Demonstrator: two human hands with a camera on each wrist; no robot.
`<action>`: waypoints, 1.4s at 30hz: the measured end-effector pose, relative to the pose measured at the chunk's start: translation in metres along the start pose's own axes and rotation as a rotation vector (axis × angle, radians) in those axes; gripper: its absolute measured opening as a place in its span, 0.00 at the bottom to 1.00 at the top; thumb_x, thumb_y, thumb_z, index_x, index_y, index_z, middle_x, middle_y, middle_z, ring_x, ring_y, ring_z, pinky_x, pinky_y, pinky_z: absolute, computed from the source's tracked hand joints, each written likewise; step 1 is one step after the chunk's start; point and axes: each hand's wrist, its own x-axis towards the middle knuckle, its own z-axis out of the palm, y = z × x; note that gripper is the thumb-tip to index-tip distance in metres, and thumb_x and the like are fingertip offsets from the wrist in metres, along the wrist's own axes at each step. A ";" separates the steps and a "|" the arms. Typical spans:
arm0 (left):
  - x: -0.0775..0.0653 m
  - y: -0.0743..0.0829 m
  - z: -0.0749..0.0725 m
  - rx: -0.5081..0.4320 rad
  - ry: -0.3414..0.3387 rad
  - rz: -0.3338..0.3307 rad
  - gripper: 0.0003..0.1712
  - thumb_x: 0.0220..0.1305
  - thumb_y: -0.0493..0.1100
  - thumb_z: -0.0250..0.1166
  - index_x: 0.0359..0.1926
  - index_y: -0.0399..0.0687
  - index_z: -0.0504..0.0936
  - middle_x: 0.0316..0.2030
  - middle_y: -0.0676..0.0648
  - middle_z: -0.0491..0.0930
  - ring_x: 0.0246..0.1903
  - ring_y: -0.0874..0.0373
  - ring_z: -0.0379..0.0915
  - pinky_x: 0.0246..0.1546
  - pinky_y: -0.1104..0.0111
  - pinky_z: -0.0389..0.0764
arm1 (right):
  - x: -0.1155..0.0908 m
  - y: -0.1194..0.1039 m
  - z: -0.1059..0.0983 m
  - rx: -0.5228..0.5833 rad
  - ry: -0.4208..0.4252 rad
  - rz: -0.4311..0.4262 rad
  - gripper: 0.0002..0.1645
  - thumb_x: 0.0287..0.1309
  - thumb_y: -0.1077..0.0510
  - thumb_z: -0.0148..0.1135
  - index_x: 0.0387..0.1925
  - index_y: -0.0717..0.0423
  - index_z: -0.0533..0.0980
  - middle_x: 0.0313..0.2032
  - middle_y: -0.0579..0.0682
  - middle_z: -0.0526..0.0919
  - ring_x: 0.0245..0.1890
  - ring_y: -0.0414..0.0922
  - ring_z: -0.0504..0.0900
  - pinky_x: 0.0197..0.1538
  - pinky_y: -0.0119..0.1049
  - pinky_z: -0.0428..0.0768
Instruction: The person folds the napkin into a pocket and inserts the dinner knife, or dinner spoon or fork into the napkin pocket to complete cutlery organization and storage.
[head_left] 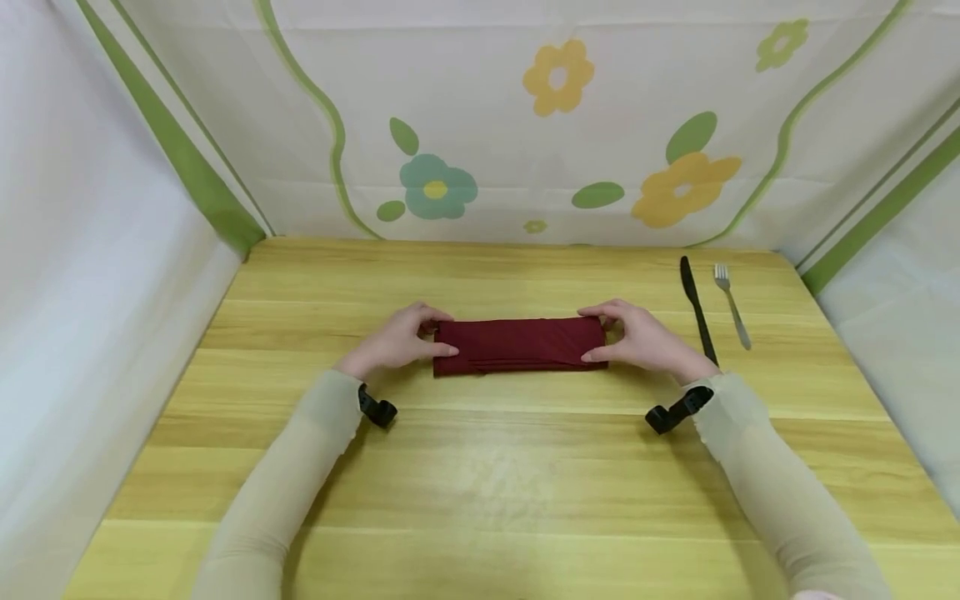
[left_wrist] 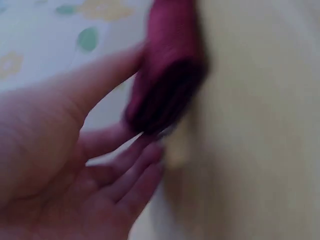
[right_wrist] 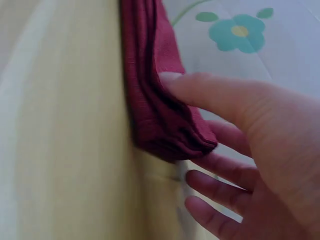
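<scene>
A dark red cloth napkin (head_left: 517, 343), folded into a long narrow strip, lies across the middle of the wooden table. At its left end my left hand (head_left: 401, 337) pinches it, thumb on the near side and fingers toward the far side. My right hand (head_left: 645, 340) holds the opposite end the same way. Stacked fold layers of the napkin (right_wrist: 155, 95) show in the right wrist view, with the thumb laid over them. In the left wrist view the end of the napkin (left_wrist: 172, 75) is blurred.
Beyond my right hand lie a black knife (head_left: 697, 308) and a small metal fork (head_left: 732, 304) on the table (head_left: 480, 483). A white cloth backdrop (head_left: 495, 108) with printed flowers rises behind the table's far edge. White cloth also hangs at both sides.
</scene>
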 end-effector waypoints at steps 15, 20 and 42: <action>0.008 -0.004 -0.003 -0.129 -0.045 0.002 0.26 0.63 0.39 0.74 0.60 0.42 0.78 0.44 0.45 0.79 0.44 0.51 0.74 0.49 0.60 0.77 | 0.016 0.003 -0.005 0.012 -0.042 0.051 0.32 0.51 0.53 0.82 0.57 0.59 0.80 0.43 0.54 0.78 0.41 0.50 0.74 0.46 0.46 0.76; 0.007 0.000 -0.002 -0.149 -0.001 0.004 0.23 0.64 0.38 0.73 0.58 0.44 0.80 0.45 0.47 0.81 0.44 0.52 0.76 0.46 0.61 0.79 | 0.018 0.000 -0.008 0.046 -0.054 0.059 0.27 0.50 0.56 0.82 0.48 0.58 0.76 0.44 0.53 0.81 0.44 0.50 0.77 0.50 0.46 0.74; -0.036 0.015 0.022 0.133 0.073 0.273 0.21 0.52 0.27 0.75 0.41 0.53 0.81 0.44 0.56 0.79 0.51 0.55 0.73 0.56 0.59 0.75 | -0.036 -0.024 0.008 -0.152 0.079 -0.134 0.19 0.47 0.55 0.84 0.42 0.47 0.85 0.46 0.45 0.83 0.48 0.48 0.80 0.50 0.51 0.79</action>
